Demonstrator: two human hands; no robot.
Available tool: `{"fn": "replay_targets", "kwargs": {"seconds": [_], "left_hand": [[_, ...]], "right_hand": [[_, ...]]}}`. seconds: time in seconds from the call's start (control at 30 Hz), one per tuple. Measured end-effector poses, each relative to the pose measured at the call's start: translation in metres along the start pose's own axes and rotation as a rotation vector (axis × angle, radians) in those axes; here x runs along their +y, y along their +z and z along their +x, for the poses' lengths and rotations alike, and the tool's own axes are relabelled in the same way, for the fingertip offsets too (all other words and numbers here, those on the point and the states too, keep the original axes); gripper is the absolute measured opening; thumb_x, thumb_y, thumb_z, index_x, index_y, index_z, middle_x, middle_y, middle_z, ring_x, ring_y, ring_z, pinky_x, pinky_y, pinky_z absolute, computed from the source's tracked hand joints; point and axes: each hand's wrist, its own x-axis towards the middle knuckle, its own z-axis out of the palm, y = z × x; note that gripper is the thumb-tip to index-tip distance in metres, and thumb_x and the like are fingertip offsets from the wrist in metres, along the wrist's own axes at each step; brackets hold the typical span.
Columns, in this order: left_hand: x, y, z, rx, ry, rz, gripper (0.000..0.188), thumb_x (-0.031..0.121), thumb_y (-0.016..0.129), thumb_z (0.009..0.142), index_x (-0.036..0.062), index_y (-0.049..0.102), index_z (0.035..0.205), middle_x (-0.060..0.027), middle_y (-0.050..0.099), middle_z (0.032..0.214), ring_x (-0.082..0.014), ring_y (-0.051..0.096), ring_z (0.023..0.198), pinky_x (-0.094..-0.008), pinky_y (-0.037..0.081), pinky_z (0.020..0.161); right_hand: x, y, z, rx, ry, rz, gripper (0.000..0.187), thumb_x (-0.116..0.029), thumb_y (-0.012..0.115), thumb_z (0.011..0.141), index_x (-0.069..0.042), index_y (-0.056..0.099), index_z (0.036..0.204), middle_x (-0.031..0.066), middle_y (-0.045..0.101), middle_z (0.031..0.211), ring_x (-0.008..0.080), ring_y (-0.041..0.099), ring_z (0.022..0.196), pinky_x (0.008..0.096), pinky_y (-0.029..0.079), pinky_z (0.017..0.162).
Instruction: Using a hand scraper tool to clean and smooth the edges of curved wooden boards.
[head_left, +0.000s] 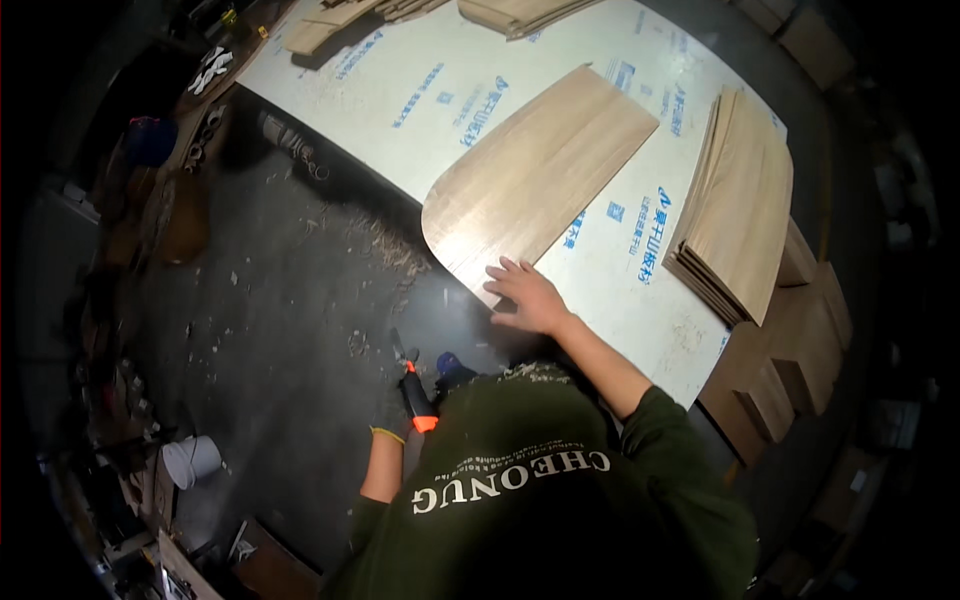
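Observation:
A wood-grain panel [540, 165] with one rounded end lies on a white board [400, 115] printed with blue marks. The panel's near end sits along the board's edge. My right hand [527, 297] is bare and rests on that near corner, its fingers spread. Down at my left side, away from the panel, my left hand [393, 408] wears a dark glove with a yellow cuff. It is closed around a utility knife [414, 390] with a black and orange handle, whose blade points away from me. The glove's fingers are partly hidden behind the handle.
A stack of similar panels [735, 210] stands on the board's right side. More wooden pieces [520, 12] lie at its far edge. Shavings [385, 245] litter the dark floor beside the board. A white bucket [192, 461] stands at left, and wooden boards [790, 370] lie at right.

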Motion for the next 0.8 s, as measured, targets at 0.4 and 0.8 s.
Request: {"fn": "replay_targets", "kwargs": {"seconds": [0.4,0.8], "left_hand": [[-0.011,0.072,-0.006,0.01,0.079,0.629,0.05,0.026,0.058,0.09,0.0049,0.048,0.134,-0.0192,0.068,0.094,-0.0256,0.066,0.069,-0.033,0.054,0.066],[0.017,0.165,-0.014,-0.056,0.517,2.109,0.04,0.023,0.054,0.091,0.0119,0.05,0.129,-0.0212,0.064,0.101,-0.0393,0.062,0.09,-0.0472,0.05,0.076]], "right_hand": [[0.025,0.021,-0.006,0.184,-0.257,0.026,0.028,-0.032,0.071,0.078,-0.016,0.068,0.1,-0.0006,0.065,0.119,0.021,0.056,0.119,0.0384,0.045,0.099],[0.151,-0.05,0.047,0.293,0.144,-0.272,0.047,-0.04,0.057,0.09,-0.021,0.054,0.132,0.0043,0.043,0.145,0.0272,0.031,0.138,0.0481,0.019,0.116]]}}
